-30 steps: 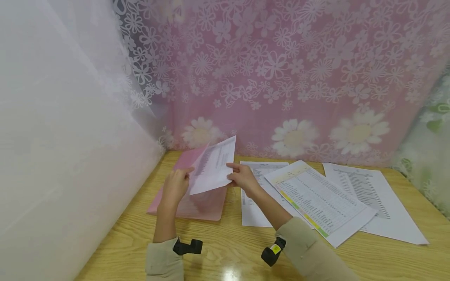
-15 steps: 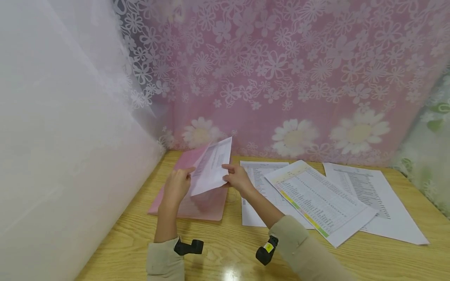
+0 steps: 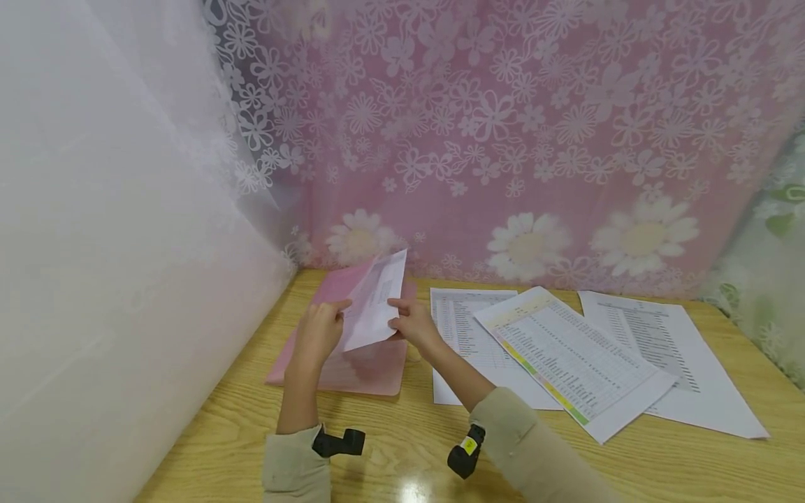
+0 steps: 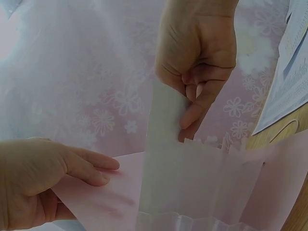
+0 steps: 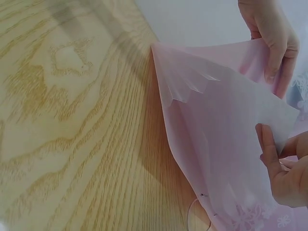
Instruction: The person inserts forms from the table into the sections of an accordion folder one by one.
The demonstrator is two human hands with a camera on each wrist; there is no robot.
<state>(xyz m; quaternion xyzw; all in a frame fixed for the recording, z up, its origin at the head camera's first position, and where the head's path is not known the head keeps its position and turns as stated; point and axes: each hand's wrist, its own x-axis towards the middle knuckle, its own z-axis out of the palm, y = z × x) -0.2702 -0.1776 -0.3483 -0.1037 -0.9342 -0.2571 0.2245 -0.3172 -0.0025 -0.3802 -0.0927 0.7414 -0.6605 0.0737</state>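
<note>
A pink translucent expanding folder [image 3: 371, 374] with pleated sides lies spread on the table at the left. My left hand [image 3: 319, 332] pinches its raised pink flap [image 4: 103, 197], thumb and fingers on either side. My right hand [image 3: 415, 325] pinches the right edge of a white printed sheet [image 3: 371, 314]. In the left wrist view that sheet [image 4: 166, 120] stands inside the folder's mouth, its lower part behind the translucent pink layers. The right wrist view shows the pleats [image 5: 185, 84] fanned apart and a thin elastic loop [image 5: 197, 211] at the folder's edge.
Several printed sheets lie to the right on the wooden table [image 3: 390, 447]: a plain table sheet [image 3: 465, 363], a colour-striped sheet [image 3: 572, 363] overlapping it, and another list [image 3: 679, 356] farther right. A floral curtain [image 3: 503, 154] hangs behind; a white sheet wall [image 3: 138, 244] bounds the left.
My right hand has moved left and slightly down, carrying the white sheet farther left into the folder. The left hand has stayed almost in place on the flap.
</note>
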